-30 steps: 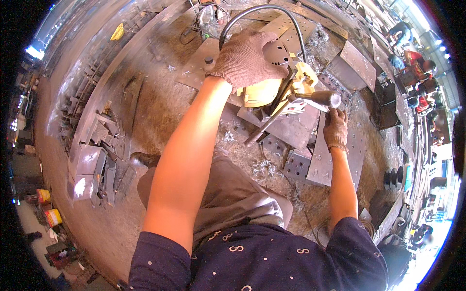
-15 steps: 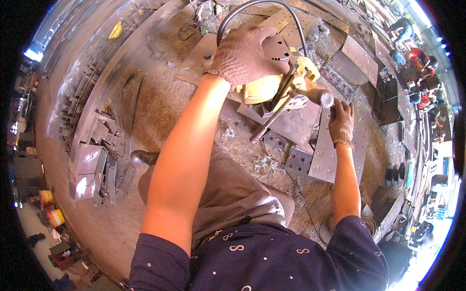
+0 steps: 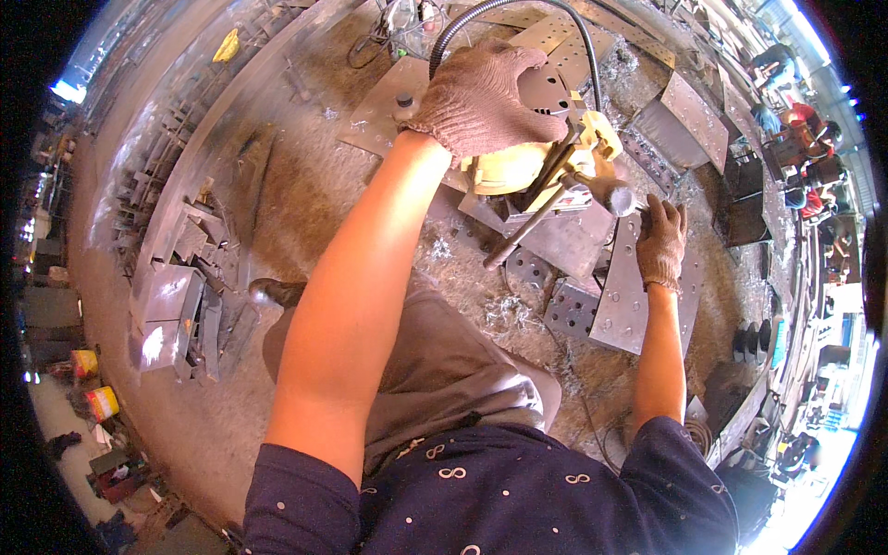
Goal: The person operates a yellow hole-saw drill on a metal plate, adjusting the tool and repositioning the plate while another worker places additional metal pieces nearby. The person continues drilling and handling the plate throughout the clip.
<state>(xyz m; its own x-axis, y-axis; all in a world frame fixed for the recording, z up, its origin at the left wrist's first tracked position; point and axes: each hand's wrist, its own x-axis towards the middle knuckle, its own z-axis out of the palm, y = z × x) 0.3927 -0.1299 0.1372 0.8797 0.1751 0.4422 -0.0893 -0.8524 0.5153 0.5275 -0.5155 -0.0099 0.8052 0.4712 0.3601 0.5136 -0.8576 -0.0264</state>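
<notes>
Item 1: yellow machine [image 3: 507, 172], the landmark on my head feed, standing on overlapping steel plates [image 3: 578, 248] laid on the floor.
Item 2: left hand [image 3: 486, 104], in a brown knit glove, laid over the top of the machine. I see thumb and fingers spread to either side of its dark, slotted end; how firmly they grip I cannot tell.
Item 3: spoked handle [image 3: 610, 194], on the machine's right side; one arm ends in a thick rounded knob, another slants down toward the wearer.
Item 4: right hand [image 3: 661, 240], gloved alike, right of the machine, just beside the knob. Fingers extended and slightly apart; I cannot tell whether they touch it.
Item 5: dark ribbed hose [image 3: 593, 65], arching above the machine.
Item 6: drilled steel piece [image 3: 569, 308], below and right of the machine, pale shavings [image 3: 509, 313] scattered to its left.
Item 7: bent steel sheet [image 3: 694, 120], upper right of the machine.
Item 8: pile of metal offcuts [image 3: 171, 314], well left of the machine.
Item 9: several people [image 3: 803, 139], far right of the machine.
</notes>
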